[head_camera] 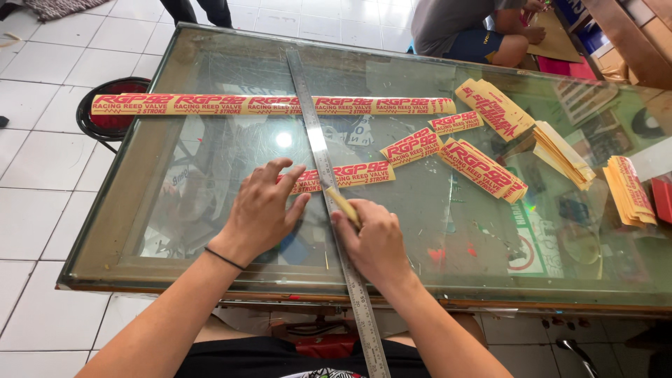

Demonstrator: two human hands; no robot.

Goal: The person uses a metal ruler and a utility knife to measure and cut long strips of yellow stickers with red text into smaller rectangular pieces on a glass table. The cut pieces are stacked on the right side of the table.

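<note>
While pressing flat, fingers spread, on the steel ruler [334, 203] and sticker strip [350, 175] mid-table: left hand [262, 210]. Clamped around a yellow-handled knife [344, 205] just right of the ruler's edge: right hand [374, 241].

Bare glass on the bench [210, 231] lies left of the steel ruler [318, 150]; sticker stacks [483, 168] crowd the right.

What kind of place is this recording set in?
Probably a small sticker-cutting workshop: a glass-topped table carries stacks of cut stickers, and the left hand pins a steel ruler while the right hand holds a cutter.
</note>
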